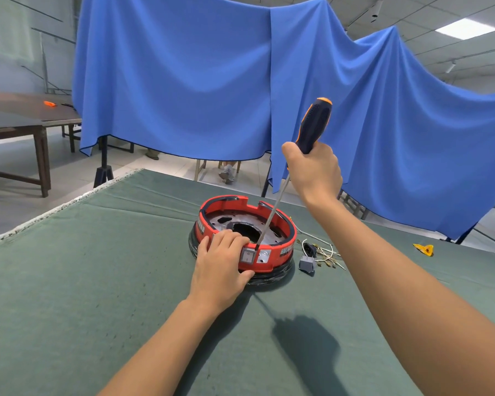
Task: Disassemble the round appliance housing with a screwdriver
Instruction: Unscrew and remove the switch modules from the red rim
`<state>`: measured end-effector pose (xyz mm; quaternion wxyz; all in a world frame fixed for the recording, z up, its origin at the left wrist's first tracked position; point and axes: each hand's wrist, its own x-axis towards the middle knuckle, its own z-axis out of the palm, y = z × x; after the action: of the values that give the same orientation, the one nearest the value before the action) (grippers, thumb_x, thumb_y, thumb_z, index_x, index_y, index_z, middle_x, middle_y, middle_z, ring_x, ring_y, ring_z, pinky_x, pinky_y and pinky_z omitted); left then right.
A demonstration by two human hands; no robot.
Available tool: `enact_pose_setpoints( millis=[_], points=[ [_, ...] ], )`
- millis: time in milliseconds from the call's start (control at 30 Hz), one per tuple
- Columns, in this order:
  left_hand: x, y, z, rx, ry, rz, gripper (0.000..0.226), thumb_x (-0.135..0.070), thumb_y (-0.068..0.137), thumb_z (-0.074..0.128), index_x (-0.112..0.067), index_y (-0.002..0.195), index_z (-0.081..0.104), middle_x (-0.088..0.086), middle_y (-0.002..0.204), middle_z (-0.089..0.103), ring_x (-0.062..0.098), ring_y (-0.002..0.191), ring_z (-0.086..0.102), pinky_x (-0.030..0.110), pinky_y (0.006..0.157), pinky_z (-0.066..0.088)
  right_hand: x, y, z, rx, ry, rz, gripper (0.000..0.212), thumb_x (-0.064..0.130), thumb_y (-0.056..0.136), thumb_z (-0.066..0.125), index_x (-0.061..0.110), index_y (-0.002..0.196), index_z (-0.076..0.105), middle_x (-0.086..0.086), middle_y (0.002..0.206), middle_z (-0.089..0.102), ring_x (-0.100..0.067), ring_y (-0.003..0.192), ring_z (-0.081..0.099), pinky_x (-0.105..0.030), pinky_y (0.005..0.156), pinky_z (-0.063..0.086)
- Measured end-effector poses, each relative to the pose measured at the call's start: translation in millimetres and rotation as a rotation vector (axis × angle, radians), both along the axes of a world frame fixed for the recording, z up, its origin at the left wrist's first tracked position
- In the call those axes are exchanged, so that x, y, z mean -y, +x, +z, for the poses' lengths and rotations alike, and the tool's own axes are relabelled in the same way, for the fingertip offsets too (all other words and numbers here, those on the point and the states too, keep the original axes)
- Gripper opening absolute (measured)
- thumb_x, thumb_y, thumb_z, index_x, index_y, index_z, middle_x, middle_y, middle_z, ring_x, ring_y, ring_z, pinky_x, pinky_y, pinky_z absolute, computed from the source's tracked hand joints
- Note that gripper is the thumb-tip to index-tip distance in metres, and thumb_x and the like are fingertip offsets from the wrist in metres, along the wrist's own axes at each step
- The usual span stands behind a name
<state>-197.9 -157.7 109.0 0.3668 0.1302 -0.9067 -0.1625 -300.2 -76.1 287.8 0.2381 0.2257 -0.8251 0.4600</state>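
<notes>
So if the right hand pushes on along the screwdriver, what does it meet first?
Probably the housing: the screwdriver in the right hand already has its tip at the near rim, beside the switch. Depth is unclear.

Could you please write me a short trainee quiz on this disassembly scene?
1. True or false: the right hand grips the screwdriver by its handle.
2. Where does the screwdriver's tip meet the red housing? A) at the near rim beside the switch panel B) on the far rim C) on the table
3. Fill in: the left hand steadies the ____.

Key
1. True.
2. A; the tip sits at the near rim, next to the left hand's fingers.
3. Housing; the loose connector and wires lie apart, to its right on the green cloth.
</notes>
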Motion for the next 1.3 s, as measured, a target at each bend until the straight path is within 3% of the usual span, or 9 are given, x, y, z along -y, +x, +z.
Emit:
enact_pose_setpoints(
  millis=[233,500,633,767,833,967,1067,1233,1300],
  points=[
    [1,-1,-2,-0.015,-0.007,0.014,0.06,-0.039,0.076,0.071,-0.024,0.129,0.047,-0.009,0.132,0.048,0.012,0.131,0.033,0.041,0.114,0.021,49,-25,-3,0.051,0.116,0.022,0.018,0.037,0.077,0.055,0.022,0.067,0.052,0.005,0.063,0.052,-0.016,0.059,0.048,-0.026,0.051,0.029],
    [2,-4,-4,-0.026,-0.019,0.004,0.057,-0.043,0.076,0.069,-0.027,0.126,0.047,-0.01,0.13,0.048,0.011,0.13,0.034,0.039,0.114,0.019,60,-43,-17,0.106,0.105,0.062,0.025,0.035,0.078,0.055,0.02,0.059,0.047,0.004,0.059,0.051,-0.016,0.056,0.046,-0.026,0.051,0.03],
    [5,-4,-5,-0.012,-0.014,-0.003,0.058,-0.044,0.078,0.068,-0.028,0.128,0.046,-0.011,0.134,0.044,0.01,0.133,0.028,0.039,0.116,0.015,36,-38,-13,0.066,0.006,0.064,0.024,0.036,0.075,0.055,0.018,0.061,0.051,0.003,0.058,0.053,-0.017,0.053,0.047,-0.026,0.05,0.032],
    [9,-1,-4,-0.001,-0.012,0.025,0.058,-0.046,0.072,0.072,-0.032,0.125,0.052,-0.002,0.143,0.037,0.019,0.139,0.018,0.044,0.115,0.01,4,-17,-19,-0.018,0.07,0.125,0.026,0.039,0.067,0.054,0.016,0.054,0.051,-0.003,0.056,0.063,-0.02,0.053,0.053,-0.027,0.051,0.039],
    [10,0,-2,0.013,0.014,0.027,0.058,-0.046,0.071,0.073,-0.034,0.124,0.053,0.0,0.143,0.036,0.02,0.14,0.016,0.045,0.115,0.012,-9,-4,-16,-0.098,0.06,0.107,0.029,0.04,0.064,0.049,0.013,0.052,0.048,-0.006,0.055,0.061,-0.02,0.051,0.047,-0.028,0.051,0.037],
    [11,2,-2,0.017,0.008,0.024,0.06,-0.045,0.071,0.073,-0.033,0.126,0.051,-0.002,0.138,0.041,0.018,0.138,0.02,0.041,0.112,0.018,-25,17,6,-0.155,-0.213,0.201,0.028,0.033,0.065,0.05,0.019,0.043,0.039,-0.002,0.044,0.046,-0.018,0.051,0.047,-0.032,0.05,0.038],
    [10,2,-3,0.012,0.012,0.042,0.065,-0.045,0.071,0.073,-0.029,0.129,0.05,-0.003,0.137,0.043,0.017,0.137,0.023,0.038,0.111,0.019,-30,28,13,-0.197,-0.307,0.233,0.031,0.03,0.068,0.053,0.019,0.048,0.033,-0.015,0.05,0.045,-0.019,0.052,0.046,-0.038,0.051,0.045],
    [8,3,-3,0.027,0.003,0.052,0.066,-0.049,0.074,0.07,-0.029,0.132,0.046,-0.007,0.139,0.04,0.015,0.138,0.02,0.037,0.112,0.015,-26,33,-3,-0.249,-0.215,0.23,0.036,0.033,0.069,0.053,0.005,0.053,0.036,-0.017,0.052,0.047,-0.013,0.048,0.035,-0.029,0.047,0.033],
    [7,3,-2,0.028,0.003,0.049,0.065,-0.049,0.074,0.069,-0.03,0.132,0.045,-0.007,0.139,0.04,0.015,0.138,0.019,0.036,0.111,0.015,-24,33,-12,-0.254,-0.191,0.242,0.036,0.032,0.069,0.053,0.01,0.05,0.032,-0.01,0.047,0.039,-0.01,0.046,0.029,-0.024,0.045,0.029]
  ],
)
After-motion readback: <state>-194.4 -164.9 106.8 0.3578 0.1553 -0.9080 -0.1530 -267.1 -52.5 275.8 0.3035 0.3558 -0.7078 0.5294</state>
